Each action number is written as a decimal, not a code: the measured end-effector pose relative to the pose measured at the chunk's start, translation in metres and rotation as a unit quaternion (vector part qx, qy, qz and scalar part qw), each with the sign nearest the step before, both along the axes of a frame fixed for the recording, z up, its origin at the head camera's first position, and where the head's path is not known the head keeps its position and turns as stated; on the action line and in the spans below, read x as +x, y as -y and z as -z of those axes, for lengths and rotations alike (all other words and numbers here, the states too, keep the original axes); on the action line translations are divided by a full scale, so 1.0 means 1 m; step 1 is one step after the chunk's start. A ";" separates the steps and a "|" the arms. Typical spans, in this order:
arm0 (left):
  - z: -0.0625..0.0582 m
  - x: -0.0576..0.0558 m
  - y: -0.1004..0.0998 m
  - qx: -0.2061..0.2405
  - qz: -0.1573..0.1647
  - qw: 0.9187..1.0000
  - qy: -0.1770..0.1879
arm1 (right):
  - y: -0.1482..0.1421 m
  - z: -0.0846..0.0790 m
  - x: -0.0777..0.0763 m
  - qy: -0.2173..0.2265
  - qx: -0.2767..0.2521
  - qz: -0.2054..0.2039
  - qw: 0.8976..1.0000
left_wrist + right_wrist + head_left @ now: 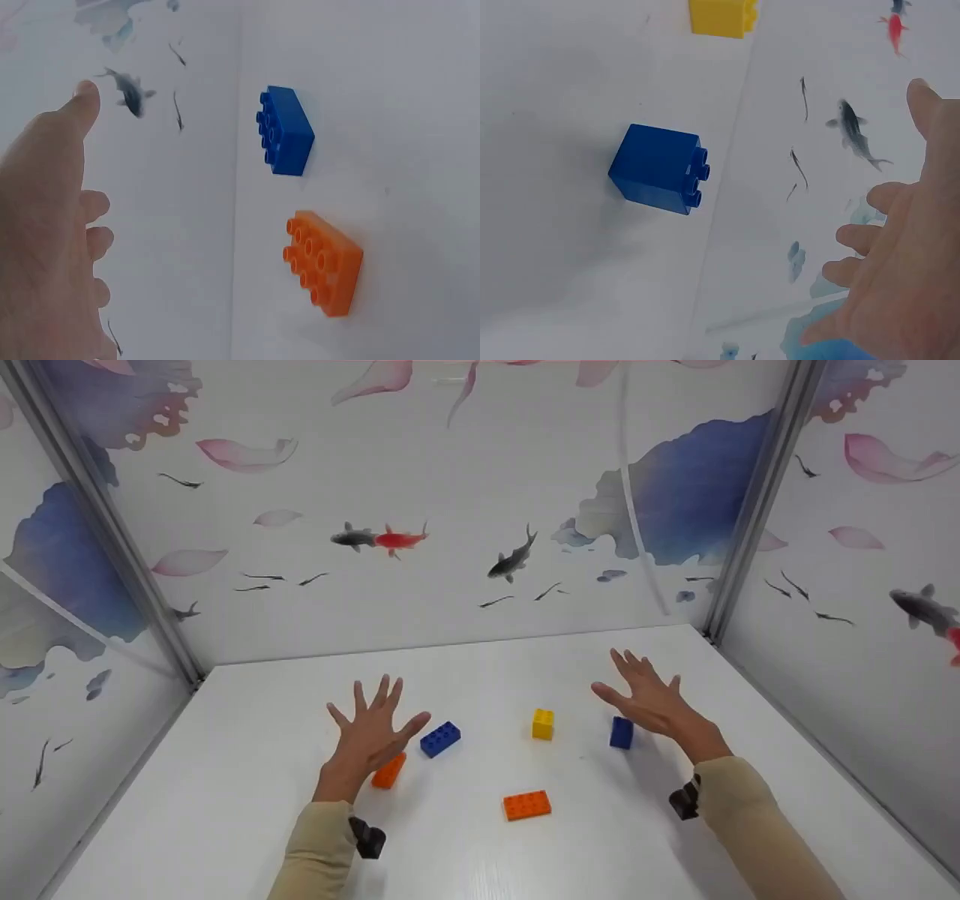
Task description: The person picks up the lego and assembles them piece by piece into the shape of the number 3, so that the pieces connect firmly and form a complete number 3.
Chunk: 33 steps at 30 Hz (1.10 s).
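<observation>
Fingers spread and holding nothing, my left hand (370, 737) hovers above an orange toy brick (389, 771) and partly covers it. Just right of that hand lies a long blue brick (440, 739); the left wrist view shows this blue brick (286, 131) beside the orange brick (324, 262), studs visible. My right hand (651, 699), also spread, is in the air by a short blue brick (621, 733). In the right wrist view the short blue brick (658, 169) stands apart from the fingers. Between the hands sit a yellow brick (543, 724) and, nearer me, another orange brick (527, 805).
All the bricks rest on a white table (465, 855). Panels printed with fish and petals (450, 472) enclose it at the back and both sides, with metal posts (757, 502) at the corners. A dark wrist camera (367, 838) sits on each sleeve cuff.
</observation>
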<state>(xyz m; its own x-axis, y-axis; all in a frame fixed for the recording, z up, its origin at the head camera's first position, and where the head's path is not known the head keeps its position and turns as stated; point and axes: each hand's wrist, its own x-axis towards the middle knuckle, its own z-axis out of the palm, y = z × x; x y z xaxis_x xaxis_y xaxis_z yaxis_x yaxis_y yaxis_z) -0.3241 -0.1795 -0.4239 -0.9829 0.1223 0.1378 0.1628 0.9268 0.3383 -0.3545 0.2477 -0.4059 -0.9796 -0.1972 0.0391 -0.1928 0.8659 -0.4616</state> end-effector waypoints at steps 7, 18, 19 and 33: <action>0.011 0.017 -0.020 0.109 0.018 0.994 -0.014 | -0.007 0.017 0.014 0.002 -0.136 0.011 0.991; 0.025 0.029 -0.034 0.238 0.036 0.971 -0.009 | -0.020 0.032 0.018 -0.009 -0.233 0.042 0.972; 0.026 0.030 -0.036 0.247 0.037 0.968 -0.005 | -0.021 0.034 0.017 -0.009 -0.243 0.041 0.969; 0.038 0.030 -0.062 0.352 0.077 0.930 0.072 | -0.043 0.067 0.009 0.036 -0.366 0.069 0.927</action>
